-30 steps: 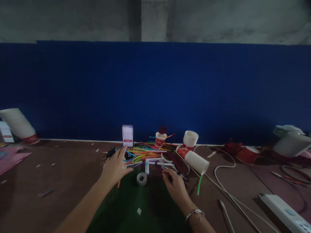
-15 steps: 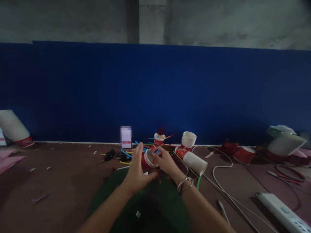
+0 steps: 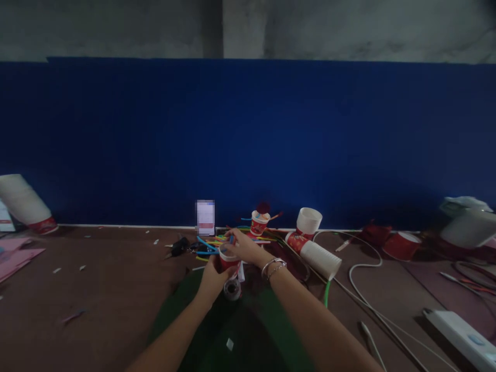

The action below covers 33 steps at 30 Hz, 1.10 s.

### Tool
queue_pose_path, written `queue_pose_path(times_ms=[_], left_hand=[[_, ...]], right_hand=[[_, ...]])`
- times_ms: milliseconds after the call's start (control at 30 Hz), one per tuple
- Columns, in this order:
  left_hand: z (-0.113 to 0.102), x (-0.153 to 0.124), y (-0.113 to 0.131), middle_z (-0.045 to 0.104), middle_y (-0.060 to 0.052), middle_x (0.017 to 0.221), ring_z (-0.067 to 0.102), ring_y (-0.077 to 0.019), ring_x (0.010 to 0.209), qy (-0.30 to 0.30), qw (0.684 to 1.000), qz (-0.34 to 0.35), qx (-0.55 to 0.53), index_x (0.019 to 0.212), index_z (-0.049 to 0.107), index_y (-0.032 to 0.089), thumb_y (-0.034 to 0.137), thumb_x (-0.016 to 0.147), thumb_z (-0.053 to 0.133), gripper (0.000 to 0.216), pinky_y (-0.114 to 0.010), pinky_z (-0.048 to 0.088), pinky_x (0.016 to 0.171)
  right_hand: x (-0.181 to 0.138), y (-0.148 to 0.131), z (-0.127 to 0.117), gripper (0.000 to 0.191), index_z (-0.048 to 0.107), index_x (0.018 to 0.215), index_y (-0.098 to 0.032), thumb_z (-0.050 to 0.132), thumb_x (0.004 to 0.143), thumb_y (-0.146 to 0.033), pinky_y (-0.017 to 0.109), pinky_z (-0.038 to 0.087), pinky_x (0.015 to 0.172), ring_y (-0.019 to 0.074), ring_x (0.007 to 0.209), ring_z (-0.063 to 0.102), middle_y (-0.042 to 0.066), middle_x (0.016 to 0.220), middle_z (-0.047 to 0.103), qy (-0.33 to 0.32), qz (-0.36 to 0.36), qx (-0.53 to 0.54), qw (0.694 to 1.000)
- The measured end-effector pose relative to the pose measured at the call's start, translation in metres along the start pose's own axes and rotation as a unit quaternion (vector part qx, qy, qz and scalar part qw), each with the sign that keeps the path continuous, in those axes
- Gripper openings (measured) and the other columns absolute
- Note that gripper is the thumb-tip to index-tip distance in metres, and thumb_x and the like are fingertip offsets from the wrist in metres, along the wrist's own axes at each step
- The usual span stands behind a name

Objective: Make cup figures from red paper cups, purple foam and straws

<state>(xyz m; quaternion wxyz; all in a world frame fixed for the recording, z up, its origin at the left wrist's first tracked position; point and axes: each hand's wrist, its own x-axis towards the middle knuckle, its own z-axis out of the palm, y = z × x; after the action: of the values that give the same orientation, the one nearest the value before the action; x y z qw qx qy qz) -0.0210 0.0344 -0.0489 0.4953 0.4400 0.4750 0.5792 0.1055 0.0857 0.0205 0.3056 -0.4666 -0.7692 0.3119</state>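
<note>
A small red-and-white paper cup stands upright in front of me. My left hand is closed round its near left side. My right hand reaches over the rim from the right, fingertips pinched on a short blue piece that looks like part of a straw. The lower end of that piece is hidden by the fingers and the cup. Just below the cup lies a roll of tape. Several coloured straw-like sticks are spread behind the cup.
Behind stand a cup with sticks in it and a phone. To the right are a lying stack of paper cups, a white cable and a power strip. Keys lie left. A dark green mat is in front.
The cup has gone from tilted to upright and slightly lower, with my left hand now wrapped round it. My right hand has moved left over the rim. The tape roll has come into view.
</note>
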Motion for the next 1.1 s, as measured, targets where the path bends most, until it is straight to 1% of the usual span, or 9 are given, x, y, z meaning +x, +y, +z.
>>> queue_pose_path(times_ms=[167,300,500,633,733,800,933,967,1100], left_hand=[[-0.001,0.005,-0.006,0.070,-0.012,0.093,0.067,-0.0268,0.086,0.056,0.998,0.017,0.016,0.088,0.055,0.016,0.028,0.048,0.079,0.048,-0.039,0.051,0.079],[0.000,0.009,-0.009,0.069,-0.012,0.096,0.066,-0.0263,0.090,0.053,0.997,0.050,0.002,0.090,0.054,0.016,0.028,0.049,0.079,0.049,-0.038,0.051,0.081],[-0.006,0.006,-0.012,0.070,-0.013,0.092,0.066,-0.0264,0.082,0.041,0.992,0.031,0.117,0.091,0.058,0.013,0.042,0.054,0.076,0.050,-0.036,0.051,0.073],[-0.011,0.001,-0.006,0.070,-0.010,0.085,0.064,-0.0246,0.078,0.067,0.957,0.062,0.275,0.085,0.060,0.016,0.053,0.064,0.065,0.043,-0.033,0.047,0.071],[-0.012,-0.001,0.004,0.070,-0.008,0.080,0.064,-0.0255,0.081,0.054,0.910,0.040,0.410,0.081,0.061,0.018,0.061,0.072,0.054,0.045,-0.034,0.043,0.075],[-0.011,-0.003,0.011,0.070,-0.011,0.086,0.062,-0.0300,0.090,0.046,0.872,0.029,0.486,0.083,0.062,0.018,0.065,0.075,0.046,0.050,-0.038,0.040,0.079],[-0.008,-0.006,0.023,0.069,-0.016,0.092,0.059,-0.0343,0.097,0.059,0.802,0.043,0.593,0.083,0.065,0.016,0.066,0.077,0.039,0.057,-0.042,0.037,0.082],[-0.008,-0.006,0.025,0.070,-0.015,0.091,0.060,-0.0338,0.095,0.058,0.787,0.053,0.612,0.081,0.066,0.016,0.066,0.078,0.038,0.057,-0.041,0.037,0.082],[-0.007,-0.006,0.034,0.071,-0.015,0.077,0.063,-0.0316,0.083,0.035,0.730,0.103,0.675,0.072,0.068,0.016,0.066,0.081,0.030,0.064,-0.041,0.035,0.079]], right_hand=[[-0.002,0.008,0.003,0.014,0.062,0.085,-0.017,0.057,0.073,-0.013,0.031,0.044,0.082,0.0187,0.089,0.059,0.005,0.092,0.065,0.046,-0.007,0.006,0.999],[0.002,0.013,0.004,0.010,0.064,0.073,-0.018,0.059,0.069,-0.012,0.030,0.044,0.085,0.0189,0.094,0.060,0.004,0.094,0.066,0.064,-0.026,0.017,0.997],[-0.003,0.014,-0.001,0.014,0.067,0.083,-0.018,0.059,0.072,-0.020,0.033,0.046,0.083,0.0211,0.092,0.061,0.005,0.093,0.067,0.089,-0.021,0.025,0.996],[-0.021,0.008,-0.014,0.025,0.063,0.099,-0.017,0.055,0.076,-0.021,0.034,0.043,0.088,0.0211,0.099,0.058,0.009,0.104,0.065,0.137,-0.016,0.017,0.990],[-0.044,0.001,-0.027,0.022,0.063,0.096,-0.017,0.052,0.078,-0.020,0.032,0.043,0.083,0.0213,0.094,0.058,0.008,0.098,0.066,0.189,-0.019,-0.061,0.980],[-0.063,-0.004,-0.032,0.015,0.066,0.081,-0.017,0.052,0.075,-0.018,0.029,0.043,0.073,0.0202,0.079,0.059,0.007,0.082,0.068,0.143,0.030,-0.135,0.980],[-0.103,-0.009,-0.029,0.006,0.067,0.064,-0.019,0.062,0.066,-0.021,0.025,0.036,0.056,0.0175,0.063,0.058,0.003,0.064,0.066,-0.135,0.109,-0.204,0.963],[-0.111,-0.010,-0.026,0.006,0.068,0.067,-0.019,0.065,0.063,-0.023,0.025,0.035,0.056,0.0181,0.065,0.058,0.002,0.067,0.067,-0.171,0.106,-0.214,0.956],[-0.130,-0.009,-0.010,0.033,0.066,0.091,-0.020,0.069,0.059,-0.026,0.026,0.037,0.063,0.0214,0.080,0.057,0.004,0.085,0.066,-0.215,0.031,-0.213,0.953]])
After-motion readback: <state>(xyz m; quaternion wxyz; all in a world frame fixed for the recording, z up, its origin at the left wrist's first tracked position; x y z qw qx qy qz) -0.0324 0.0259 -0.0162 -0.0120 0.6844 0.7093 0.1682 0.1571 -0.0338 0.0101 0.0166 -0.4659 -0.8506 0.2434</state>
